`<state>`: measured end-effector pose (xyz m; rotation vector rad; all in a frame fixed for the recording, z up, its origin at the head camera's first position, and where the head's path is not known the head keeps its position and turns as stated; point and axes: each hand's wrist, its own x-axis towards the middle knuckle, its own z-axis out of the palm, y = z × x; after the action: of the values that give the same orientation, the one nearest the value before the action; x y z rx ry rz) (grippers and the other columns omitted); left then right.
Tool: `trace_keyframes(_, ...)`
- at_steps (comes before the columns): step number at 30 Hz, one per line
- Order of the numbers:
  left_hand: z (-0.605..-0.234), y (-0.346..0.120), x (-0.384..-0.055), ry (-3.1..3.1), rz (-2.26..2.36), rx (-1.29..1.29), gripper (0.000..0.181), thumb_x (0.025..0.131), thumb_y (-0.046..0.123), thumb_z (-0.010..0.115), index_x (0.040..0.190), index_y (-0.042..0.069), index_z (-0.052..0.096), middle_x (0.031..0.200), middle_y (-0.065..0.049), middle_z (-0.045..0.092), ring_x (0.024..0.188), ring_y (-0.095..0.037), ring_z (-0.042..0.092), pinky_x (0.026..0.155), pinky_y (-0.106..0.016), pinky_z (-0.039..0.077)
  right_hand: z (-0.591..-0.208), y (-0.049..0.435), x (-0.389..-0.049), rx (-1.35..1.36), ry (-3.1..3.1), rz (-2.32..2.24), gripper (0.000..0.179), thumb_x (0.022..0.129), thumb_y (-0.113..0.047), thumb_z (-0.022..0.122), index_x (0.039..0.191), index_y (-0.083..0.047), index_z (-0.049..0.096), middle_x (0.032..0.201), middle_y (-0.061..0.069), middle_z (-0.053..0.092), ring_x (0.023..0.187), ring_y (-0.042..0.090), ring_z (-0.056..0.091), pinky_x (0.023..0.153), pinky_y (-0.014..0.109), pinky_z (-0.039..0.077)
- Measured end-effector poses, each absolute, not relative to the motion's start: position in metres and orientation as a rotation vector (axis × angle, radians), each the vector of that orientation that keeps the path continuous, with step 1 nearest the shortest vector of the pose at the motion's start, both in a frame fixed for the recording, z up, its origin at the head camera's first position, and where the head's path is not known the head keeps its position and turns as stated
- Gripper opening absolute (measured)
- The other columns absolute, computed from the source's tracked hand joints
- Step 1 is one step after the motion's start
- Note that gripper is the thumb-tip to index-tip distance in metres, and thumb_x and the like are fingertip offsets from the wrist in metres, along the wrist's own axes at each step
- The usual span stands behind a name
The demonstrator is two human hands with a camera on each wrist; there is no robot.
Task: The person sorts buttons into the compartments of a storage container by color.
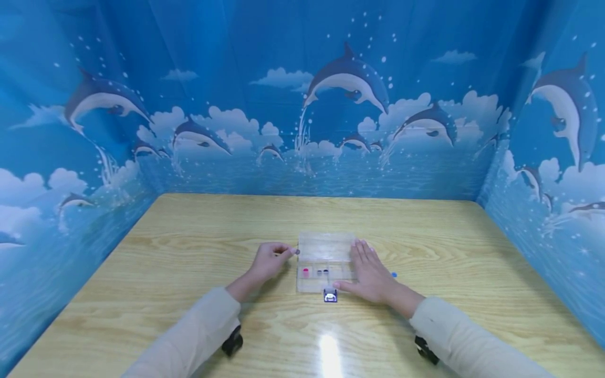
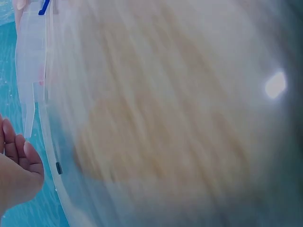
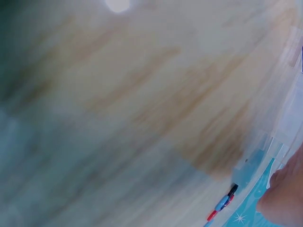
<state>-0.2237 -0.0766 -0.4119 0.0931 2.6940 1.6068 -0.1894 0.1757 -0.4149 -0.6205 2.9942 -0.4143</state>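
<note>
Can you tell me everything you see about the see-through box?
The box looks like clear plastic, rectangular, with divided compartments. It sits on the wooden table with its clear lid open towards the far side. A pinkish-red piece and small dark pieces show inside. The right hand lies over its right side. A blue-and-white piece is at the near edge; whether it's attached, I can't tell.

The box [image 1: 326, 248] is made of clear, smooth plastic. Beneath the box, the worktop [image 1: 212, 220] is finished in glossy, pale wood grain. Behind the box, creased printed cloth is hung as the backdrop [image 1: 264, 100], while matt cloth is shown by the sleeves [image 1: 198, 331] in front of it.
</note>
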Motion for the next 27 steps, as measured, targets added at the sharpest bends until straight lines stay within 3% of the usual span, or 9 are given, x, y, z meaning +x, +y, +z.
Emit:
trace_keyframes(9,-0.410,-0.069,-0.224,2.648,1.664,0.117,0.018,0.087,0.017,0.063,0.090,0.000,0.070,0.093,-0.014,0.070,0.083,-0.018,0.061,0.064,-0.021,0.049,-0.416,0.176,-0.190,-0.629,3.004,-0.400,0.103,0.083,-0.066,0.047,0.144,0.010,0.014,0.152,0.027,0.005,0.142,0.041,0.005,0.117,0.050,0.010)
trace_keyframes(17,-0.409,-0.061,-0.225,2.613,1.684,0.097,0.019,0.087,0.019,0.063,0.091,0.001,0.070,0.095,-0.013,0.070,0.087,-0.018,0.061,0.075,-0.027,0.053,-0.417,0.176,-0.190,-0.621,2.998,-0.409,0.103,0.084,-0.066,0.048,0.144,0.009,0.013,0.153,0.027,0.005,0.142,0.041,0.005,0.117,0.050,0.010)
trace_keyframes(27,-0.405,-0.048,-0.223,2.600,1.691,0.148,0.019,0.087,0.018,0.064,0.091,0.001,0.070,0.095,-0.014,0.070,0.085,-0.018,0.061,0.074,-0.026,0.052,-0.417,0.176,-0.190,-0.628,3.009,-0.408,0.103,0.083,-0.065,0.048,0.144,0.010,0.014,0.152,0.028,0.006,0.142,0.042,0.006,0.116,0.050,0.011)
